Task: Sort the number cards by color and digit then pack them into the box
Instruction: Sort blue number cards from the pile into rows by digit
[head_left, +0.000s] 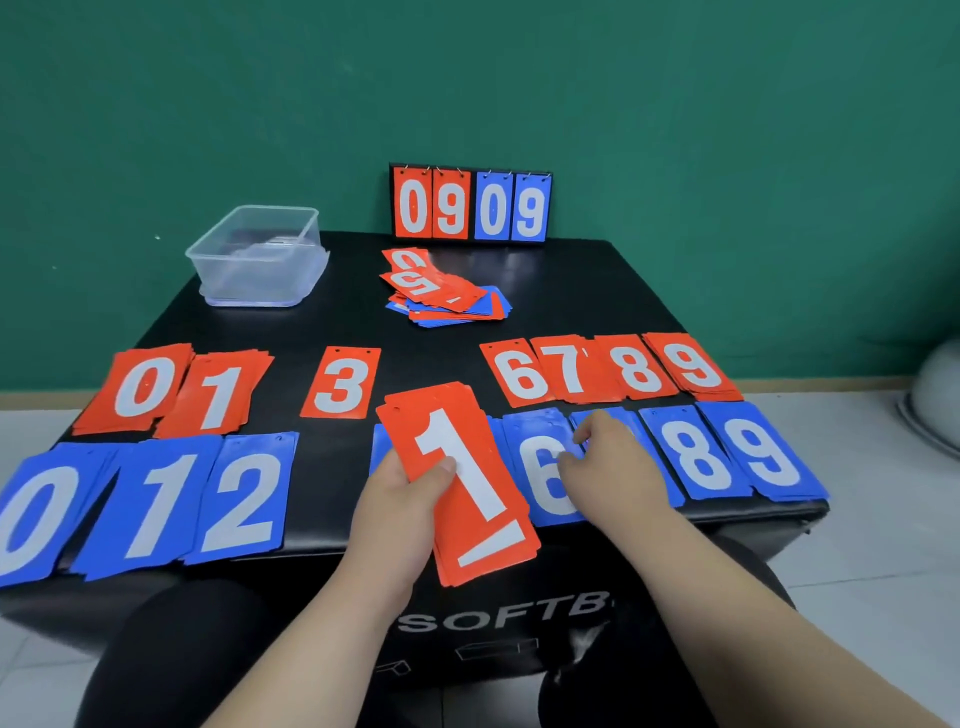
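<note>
Thumb and fingers of the left hand (400, 499) grip a stack of red cards (467, 499) with a white 1 on its top face, held tilted over the near edge of the black padded desk (571, 291). Just beside it, the right hand (608, 462) rests on a blue pile (581, 420) between the blue 6 (540, 483) and the blue 8 (696, 452). Its fingers are bent down onto the card, and whether they pinch it or only touch it cannot be told. The same near row has the blue 9 (763, 452) at its right end and the blue 0 (36, 514), blue 1 (156, 504) and blue 2 (244, 499) side by side at the left. Behind runs a red row: red 0 (145, 387) and red 1 (218, 397) overlapping, red 3 (343, 384) alone, then red 6 (519, 374), red 7 (571, 369), red 8 (634, 369) and red 9 (693, 366) packed close together. Farther back a mixed heap (447, 291) of red and blue cards lies near the middle. The clear plastic box (260, 254) stands at the far left corner, well apart from the rows. A flip scoreboard (470, 205) reading 0909 stands at the far edge before the green wall (727, 130).
</note>
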